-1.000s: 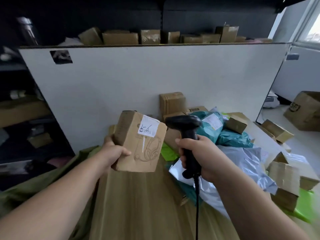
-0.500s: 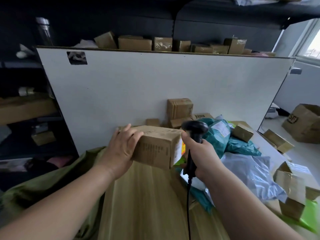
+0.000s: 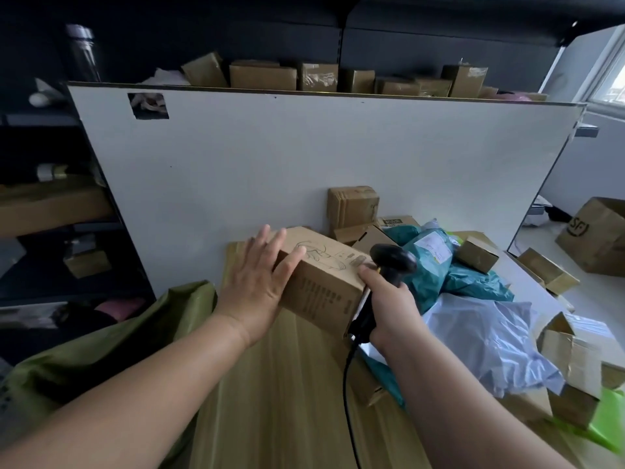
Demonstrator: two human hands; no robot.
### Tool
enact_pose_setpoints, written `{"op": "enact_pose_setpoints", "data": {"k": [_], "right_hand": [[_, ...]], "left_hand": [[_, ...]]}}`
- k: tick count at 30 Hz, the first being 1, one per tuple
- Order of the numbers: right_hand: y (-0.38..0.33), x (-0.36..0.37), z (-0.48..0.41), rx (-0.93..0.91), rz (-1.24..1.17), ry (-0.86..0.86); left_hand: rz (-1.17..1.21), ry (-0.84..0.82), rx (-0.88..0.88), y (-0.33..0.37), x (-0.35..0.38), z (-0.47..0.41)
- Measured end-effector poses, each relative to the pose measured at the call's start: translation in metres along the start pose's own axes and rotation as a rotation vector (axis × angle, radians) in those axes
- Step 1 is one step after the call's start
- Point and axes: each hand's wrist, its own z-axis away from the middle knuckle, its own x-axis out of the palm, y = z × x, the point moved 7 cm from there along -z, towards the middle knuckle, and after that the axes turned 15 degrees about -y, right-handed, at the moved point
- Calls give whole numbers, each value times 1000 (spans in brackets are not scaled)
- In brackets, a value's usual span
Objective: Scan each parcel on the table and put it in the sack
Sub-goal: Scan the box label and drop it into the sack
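Observation:
A brown cardboard parcel (image 3: 324, 282) with a headphone drawing on its top sits tilted above the wooden table (image 3: 287, 401). My left hand (image 3: 257, 286) presses flat against its left end, fingers straight and spread over the top edge. My right hand (image 3: 389, 309) grips the handle of the black corded barcode scanner (image 3: 394, 262), and its forefinger touches the parcel's right end. The parcel is held between the two hands. The green sack (image 3: 101, 350) lies open at the table's left edge, below my left forearm.
Teal mailers (image 3: 429, 262), a pale plastic bag (image 3: 500, 336) and several cardboard boxes (image 3: 571, 363) are piled on the right of the table. A stacked box (image 3: 353, 206) leans on the white board (image 3: 304, 157) behind. A large carton (image 3: 598, 235) stands on the floor at right.
The parcel has been turned so that its labelled face no longer shows. My left hand went from gripping it to pressing flat on its left end. My right hand with the scanner moved against the parcel.

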Motion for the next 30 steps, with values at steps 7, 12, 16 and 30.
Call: {"op": "enact_pose_setpoints", "data": {"k": [7,12,16,30], "right_hand": [[-12,-2,-8,-128,25,88],[-7,12,-6,-203,83,68],[-4,21,-10,-175,175,8],[-20,58,21,17,522,-537]], "left_hand": [[1592,-122,-733,-6,36,10],[2004,-330,-700,28,52,0],[2005,-189,-794,17,54,-6],[1913,-67,-999,-111,37,19]]}}
